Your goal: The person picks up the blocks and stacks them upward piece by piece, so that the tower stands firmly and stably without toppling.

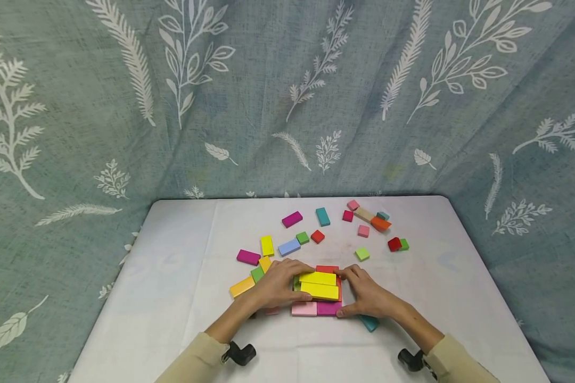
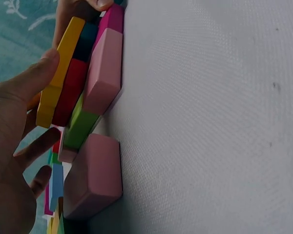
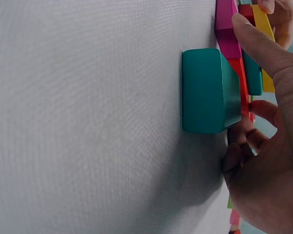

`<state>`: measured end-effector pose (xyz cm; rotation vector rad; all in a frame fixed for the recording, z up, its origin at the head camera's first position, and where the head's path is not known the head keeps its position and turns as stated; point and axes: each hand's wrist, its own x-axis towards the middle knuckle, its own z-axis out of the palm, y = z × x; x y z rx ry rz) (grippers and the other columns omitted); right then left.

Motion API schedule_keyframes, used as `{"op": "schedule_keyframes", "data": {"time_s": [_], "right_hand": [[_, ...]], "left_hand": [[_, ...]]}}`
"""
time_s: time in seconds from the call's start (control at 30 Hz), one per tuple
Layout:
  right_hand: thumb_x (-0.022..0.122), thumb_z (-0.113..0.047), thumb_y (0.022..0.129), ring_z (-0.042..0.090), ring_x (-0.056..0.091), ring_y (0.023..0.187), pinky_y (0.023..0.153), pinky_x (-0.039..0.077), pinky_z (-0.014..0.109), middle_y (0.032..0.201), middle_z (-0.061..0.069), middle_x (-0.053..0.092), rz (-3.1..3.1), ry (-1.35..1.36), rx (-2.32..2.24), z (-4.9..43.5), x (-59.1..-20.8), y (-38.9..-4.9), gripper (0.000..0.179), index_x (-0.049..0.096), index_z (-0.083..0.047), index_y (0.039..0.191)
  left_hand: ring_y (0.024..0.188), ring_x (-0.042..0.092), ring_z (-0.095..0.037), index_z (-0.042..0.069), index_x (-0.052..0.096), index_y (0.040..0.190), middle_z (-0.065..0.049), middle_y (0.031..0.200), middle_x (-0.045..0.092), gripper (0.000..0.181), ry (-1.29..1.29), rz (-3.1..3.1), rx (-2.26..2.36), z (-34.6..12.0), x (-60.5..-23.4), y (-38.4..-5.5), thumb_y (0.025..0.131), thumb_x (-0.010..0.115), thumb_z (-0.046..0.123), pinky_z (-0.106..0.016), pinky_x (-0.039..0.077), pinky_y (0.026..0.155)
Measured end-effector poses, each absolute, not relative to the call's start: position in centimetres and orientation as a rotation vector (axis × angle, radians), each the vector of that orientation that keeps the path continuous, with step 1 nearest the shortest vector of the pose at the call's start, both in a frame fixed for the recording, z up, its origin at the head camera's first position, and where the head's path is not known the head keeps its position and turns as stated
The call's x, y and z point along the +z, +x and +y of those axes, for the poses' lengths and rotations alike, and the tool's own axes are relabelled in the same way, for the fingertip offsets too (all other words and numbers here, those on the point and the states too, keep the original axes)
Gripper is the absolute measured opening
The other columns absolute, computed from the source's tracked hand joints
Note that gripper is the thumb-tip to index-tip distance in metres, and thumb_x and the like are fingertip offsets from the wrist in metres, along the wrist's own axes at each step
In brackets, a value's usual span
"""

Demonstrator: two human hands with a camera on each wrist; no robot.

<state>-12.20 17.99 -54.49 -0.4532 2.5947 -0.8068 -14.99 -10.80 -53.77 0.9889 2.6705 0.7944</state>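
Observation:
Near the table's front middle is a low stack of coloured wooden blocks. Two yellow blocks point(image 1: 319, 291) lie side by side on top. A pink block point(image 1: 304, 309) and a magenta block point(image 1: 329, 309) form its near bottom edge, with a red block point(image 1: 327, 268) at the far side. My left hand point(image 1: 279, 284) holds the yellow blocks' left end between thumb and fingers. From the right, my right hand point(image 1: 370, 293) spans the stack, its thumb against the magenta block and its index finger at the far corner. Teal and dark red blocks show under the yellow in the left wrist view.
A loose teal block point(image 3: 202, 90) lies beside the right hand, and a loose pink block point(image 2: 95, 175) near the left. Several blocks, including an orange-yellow block point(image 1: 241, 288), a blue block point(image 1: 289, 247) and an orange block point(image 1: 380, 224), are scattered behind on the white table point(image 1: 182, 255).

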Motion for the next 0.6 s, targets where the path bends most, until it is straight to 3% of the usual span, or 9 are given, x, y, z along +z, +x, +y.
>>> {"op": "schedule_keyframes", "data": {"time_s": [0.4, 0.6], "right_hand": [[0.089, -0.057, 0.065, 0.022, 0.043, 0.123, 0.102, 0.049, 0.047, 0.131, 0.001, 0.047, 2.590, -0.470, -0.798, 18.02, -54.20, -12.34, 0.099, 0.045, -0.024, 0.148], [0.089, -0.057, 0.066, 0.022, 0.044, 0.121, 0.101, 0.050, 0.048, 0.131, 0.001, 0.047, 2.571, -0.458, -0.819, 18.08, -54.44, -12.38, 0.102, 0.042, -0.026, 0.150]], "left_hand": [[0.133, 0.049, -0.015, 0.029, 0.054, 0.146, 0.010, 0.144, 0.057, 0.068, 0.964, 2.674, 0.837, -10.85, -53.47, -14.21, 0.087, 0.071, 0.058, -0.046, 0.038, 0.108], [0.130, 0.051, -0.014, 0.026, 0.051, 0.149, 0.012, 0.147, 0.054, 0.071, 0.989, 2.713, 0.793, -10.81, -53.61, -13.98, 0.088, 0.071, 0.057, -0.042, 0.040, 0.104]]}}
